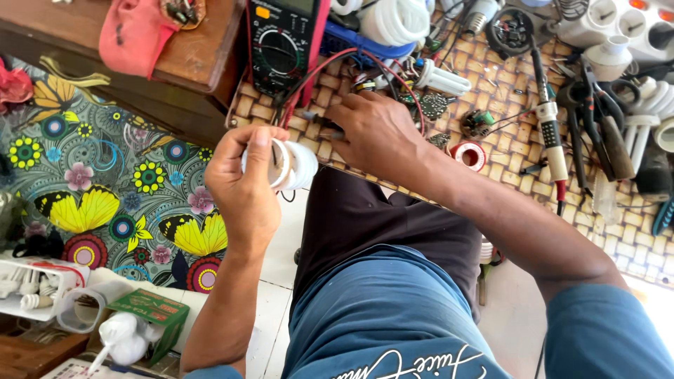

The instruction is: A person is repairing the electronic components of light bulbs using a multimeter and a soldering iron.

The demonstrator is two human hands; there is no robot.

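Left hand [242, 175] closed around a white lamp base [288, 165], lifted just in front of the multimeter [281, 45] for access; right hand [375, 133], fingers curled, pins a probe [319, 119] beside it on the woven counter [505, 168].

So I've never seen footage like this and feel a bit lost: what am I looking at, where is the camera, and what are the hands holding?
The camera sits on a person's head and looks down, so you see their own two bare arms and their lap. No machine is involved. The left hand grips a white lamp base. The right hand rests on a woven mat and appears to pinch a thin probe; its fingertips are partly hidden. On the mat lie a multimeter with red and black leads, a spiral bulb, a small red tape roll, a soldering iron and pliers. To the left is a butterfly-patterned cloth.
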